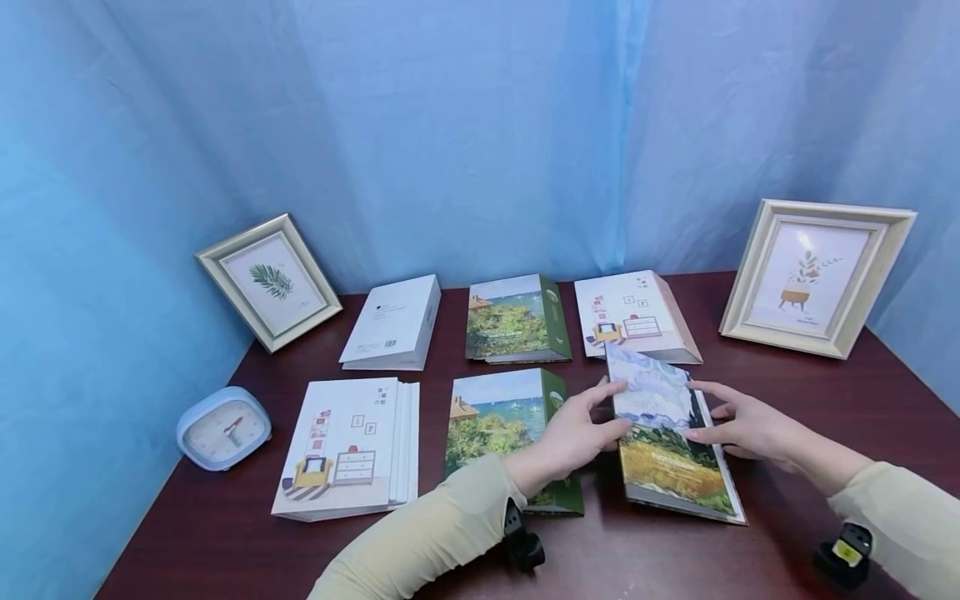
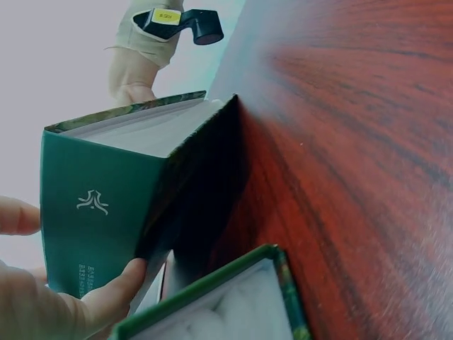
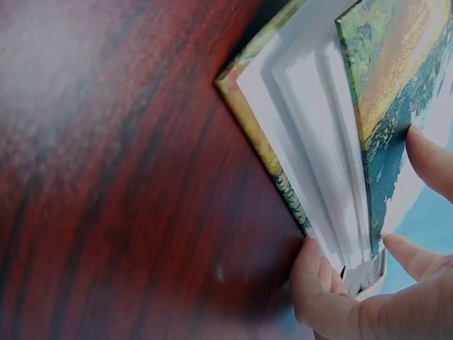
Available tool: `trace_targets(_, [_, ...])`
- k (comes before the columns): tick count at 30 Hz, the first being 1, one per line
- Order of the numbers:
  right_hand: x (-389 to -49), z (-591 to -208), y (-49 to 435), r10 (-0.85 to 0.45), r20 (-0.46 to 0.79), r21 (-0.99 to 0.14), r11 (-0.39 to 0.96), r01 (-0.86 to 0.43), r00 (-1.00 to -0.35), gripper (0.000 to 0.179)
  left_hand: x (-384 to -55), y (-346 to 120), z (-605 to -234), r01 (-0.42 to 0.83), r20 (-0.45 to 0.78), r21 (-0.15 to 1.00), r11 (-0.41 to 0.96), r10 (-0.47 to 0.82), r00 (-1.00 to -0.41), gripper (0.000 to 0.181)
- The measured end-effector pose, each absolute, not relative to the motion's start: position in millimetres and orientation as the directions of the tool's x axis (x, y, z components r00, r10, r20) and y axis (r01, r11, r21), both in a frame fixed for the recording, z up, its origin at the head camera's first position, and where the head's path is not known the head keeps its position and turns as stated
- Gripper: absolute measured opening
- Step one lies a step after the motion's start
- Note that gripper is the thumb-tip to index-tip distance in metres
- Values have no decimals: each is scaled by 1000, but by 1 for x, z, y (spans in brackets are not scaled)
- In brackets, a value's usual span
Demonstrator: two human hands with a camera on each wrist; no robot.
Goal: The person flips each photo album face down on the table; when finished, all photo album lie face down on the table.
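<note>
Between my hands is a photo album [image 1: 667,425] with a painted cover of a cloudy sky and a golden field. It is tilted, its lower edge close over the table. My left hand [image 1: 573,429] grips its spine side; the green spine [image 2: 99,212] faces the left wrist camera. On the opposite side, my right hand [image 1: 753,421] holds the covers, with fingertips on the front one and other fingers at the back cover's edge. White pages [image 3: 318,120] show between the parted covers in the right wrist view. A seaside-painting album [image 1: 495,417] lies beside my left hand, partly hidden by that arm.
Behind lie a white album [image 1: 393,321], another seaside album [image 1: 510,321] and a room-drawing album [image 1: 630,312]. A similar room-drawing album [image 1: 341,450] lies front left, near a blue clock [image 1: 225,429]. A leaf picture frame [image 1: 273,283] and a plant picture frame [image 1: 813,279] stand at the back corners.
</note>
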State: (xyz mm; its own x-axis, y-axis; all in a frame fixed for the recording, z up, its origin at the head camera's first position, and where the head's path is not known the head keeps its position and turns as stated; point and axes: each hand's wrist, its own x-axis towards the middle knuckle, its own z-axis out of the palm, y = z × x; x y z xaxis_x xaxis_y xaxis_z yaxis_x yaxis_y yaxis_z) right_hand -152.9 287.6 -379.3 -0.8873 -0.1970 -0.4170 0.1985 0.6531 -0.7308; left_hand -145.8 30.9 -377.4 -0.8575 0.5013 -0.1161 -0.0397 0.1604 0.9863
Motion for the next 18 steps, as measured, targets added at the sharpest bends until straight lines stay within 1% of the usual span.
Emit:
trace_targets(4, [-151,-378,283,-207,-409,-746,636,196,-889,91,-147,27,-374,-31,-110,986,166,491,-864,49])
trace_targets(7, [-148,-377,279,-227,-379,-766,621,166,-897,85,-147,24,-372,-37,-106,988,150,484,-869,50])
trace_targets(14, [-141,-374,266,-289,-268,-777,628,30,-919,74,-148,17,-364,-35,-51,998,43,493,-869,49])
trace_targets(18, [-138,-373,258,-332,-246,-820,572,13,-911,74,-149,14,-357,-39,-38,999,6,476,-878,49])
